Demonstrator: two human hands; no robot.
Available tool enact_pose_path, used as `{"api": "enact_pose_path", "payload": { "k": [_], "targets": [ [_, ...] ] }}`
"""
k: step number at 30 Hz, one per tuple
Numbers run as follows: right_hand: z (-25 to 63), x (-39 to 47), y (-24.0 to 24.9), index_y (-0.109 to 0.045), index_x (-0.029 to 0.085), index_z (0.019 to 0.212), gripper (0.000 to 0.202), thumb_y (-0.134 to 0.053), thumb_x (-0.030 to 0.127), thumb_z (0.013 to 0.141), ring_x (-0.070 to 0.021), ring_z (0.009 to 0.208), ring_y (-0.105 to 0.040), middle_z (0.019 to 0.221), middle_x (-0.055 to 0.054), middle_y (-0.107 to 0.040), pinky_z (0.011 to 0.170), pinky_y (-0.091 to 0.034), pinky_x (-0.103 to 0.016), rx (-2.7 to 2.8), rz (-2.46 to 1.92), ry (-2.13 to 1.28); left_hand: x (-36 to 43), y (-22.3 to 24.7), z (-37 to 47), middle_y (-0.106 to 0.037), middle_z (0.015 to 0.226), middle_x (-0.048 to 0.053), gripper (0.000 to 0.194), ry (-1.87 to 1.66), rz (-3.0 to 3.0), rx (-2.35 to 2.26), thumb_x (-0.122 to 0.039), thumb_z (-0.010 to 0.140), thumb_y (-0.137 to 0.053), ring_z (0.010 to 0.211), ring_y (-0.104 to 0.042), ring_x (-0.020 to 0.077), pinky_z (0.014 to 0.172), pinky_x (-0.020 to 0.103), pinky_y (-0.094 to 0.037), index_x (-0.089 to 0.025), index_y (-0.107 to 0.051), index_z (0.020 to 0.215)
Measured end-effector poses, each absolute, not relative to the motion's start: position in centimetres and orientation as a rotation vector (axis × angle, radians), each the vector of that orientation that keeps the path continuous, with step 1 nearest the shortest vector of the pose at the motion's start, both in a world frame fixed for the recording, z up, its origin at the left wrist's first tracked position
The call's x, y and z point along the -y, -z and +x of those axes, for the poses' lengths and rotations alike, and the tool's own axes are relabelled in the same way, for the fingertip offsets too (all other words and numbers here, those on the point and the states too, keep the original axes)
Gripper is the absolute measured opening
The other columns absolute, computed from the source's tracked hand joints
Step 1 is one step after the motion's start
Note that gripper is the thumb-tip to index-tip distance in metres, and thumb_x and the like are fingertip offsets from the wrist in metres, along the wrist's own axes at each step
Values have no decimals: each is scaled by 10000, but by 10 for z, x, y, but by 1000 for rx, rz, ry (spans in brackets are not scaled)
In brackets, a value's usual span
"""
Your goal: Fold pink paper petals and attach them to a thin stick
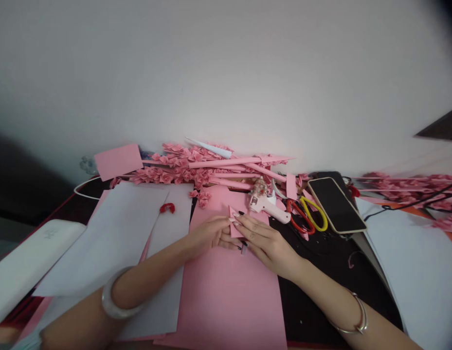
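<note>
A small piece of pink paper [237, 231] is held between both hands above a large pink sheet [233, 296]. My left hand [214, 232] pinches its left side with thumb and fingers, the lower fingers reaching beneath it. My right hand [266, 240] closes on the paper from the right, its fingertips lying over the top. Part of the piece stands up like a folded flap. Just beyond my right hand lies a pale pink glue gun [270, 208]. A small cluster of pink paper flowers [202, 196] rests on the sheet's far end.
White sheets [116, 233] lie at left beside a long white device [36, 262]. Pink paper flower stems [182, 167] pile along the wall. Red-and-yellow-handled scissors [313, 214] and a phone [337, 204] lie at right, with more white paper [415, 262] beyond.
</note>
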State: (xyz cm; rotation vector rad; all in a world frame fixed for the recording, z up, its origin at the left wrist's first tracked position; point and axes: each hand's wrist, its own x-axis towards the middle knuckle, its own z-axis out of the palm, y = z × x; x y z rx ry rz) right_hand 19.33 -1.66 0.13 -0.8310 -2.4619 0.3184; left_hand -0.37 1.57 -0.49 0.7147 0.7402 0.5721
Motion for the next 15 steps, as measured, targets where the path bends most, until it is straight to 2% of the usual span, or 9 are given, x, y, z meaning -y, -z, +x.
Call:
{"api": "enact_pose_path", "payload": {
  "k": [3,8,15],
  "targets": [
    [193,17,-2,-355,176,1380,482,-402,99,907,-205,1306,-357,1383,-122,-433,1056,-369,-439,2460,-827,-312,-17,4,-5,-638,657,41,201,-548,695,-723,-295,800,-563,703,-677,216,742,376,-500,-114,-599,880],
    [192,17,-3,-384,168,1364,463,-402,106,906,-210,1298,-370,1364,-126,-457,1042,-386,-435,2453,-817,-285,-17,7,-7,-691,806,83,232,-533,716,-630,-285,799,-595,740,-689,230,730,379,-515,-134,-608,975],
    [193,17,-3,-383,175,1365,468,-411,104,902,-207,1299,-370,1362,-119,-461,1044,-388,-427,2450,-816,-295,-16,9,-9,-700,885,103,263,-524,744,-635,-310,806,-612,744,-693,215,723,352,-522,-135,-622,1002]
  ]
}}
